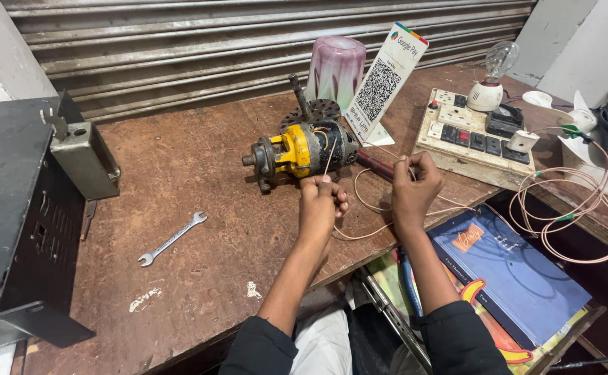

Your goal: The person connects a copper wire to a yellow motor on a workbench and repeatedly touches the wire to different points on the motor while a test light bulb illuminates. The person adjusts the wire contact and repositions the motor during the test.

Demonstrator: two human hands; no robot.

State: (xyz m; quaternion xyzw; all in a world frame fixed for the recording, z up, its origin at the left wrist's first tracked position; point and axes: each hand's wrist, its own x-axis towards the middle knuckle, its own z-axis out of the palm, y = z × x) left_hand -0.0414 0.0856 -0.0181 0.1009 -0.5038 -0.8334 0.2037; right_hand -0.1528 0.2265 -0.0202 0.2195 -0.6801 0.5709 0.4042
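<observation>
Bright, even light; sharp; wide-angle edge distortion.

bare left hand point(322, 203) and right hand point(415, 186); black sleeves pushed up past the elbows; pale trousers

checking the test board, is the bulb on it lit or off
Off. The clear bulb stands upright in its white holder on the switch board and shows no glow.
</observation>
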